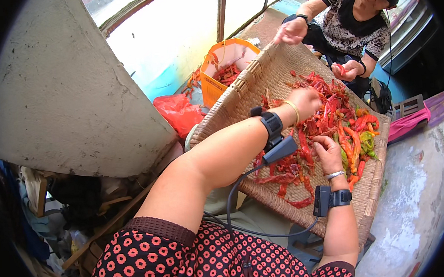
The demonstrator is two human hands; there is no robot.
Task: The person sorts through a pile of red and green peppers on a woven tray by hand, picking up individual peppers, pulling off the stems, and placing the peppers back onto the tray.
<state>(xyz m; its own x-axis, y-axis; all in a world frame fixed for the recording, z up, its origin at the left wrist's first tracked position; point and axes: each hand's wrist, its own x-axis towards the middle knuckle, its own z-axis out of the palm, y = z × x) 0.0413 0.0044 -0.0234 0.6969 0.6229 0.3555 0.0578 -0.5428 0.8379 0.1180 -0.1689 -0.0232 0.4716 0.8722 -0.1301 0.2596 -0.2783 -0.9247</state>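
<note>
Chillies under two hands on a woven tray

Red chillies (327, 113) lie spread on the woven tray (259, 75). The left hand (305, 102) reaches far into the pile, fingers curled on some. The right hand (328, 153), nearer, pinches one chilli.

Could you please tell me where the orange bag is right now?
In the head view the orange bag stands at upper centre, just beyond the far left rim of the woven tray, beside the red plastic bag.
</note>
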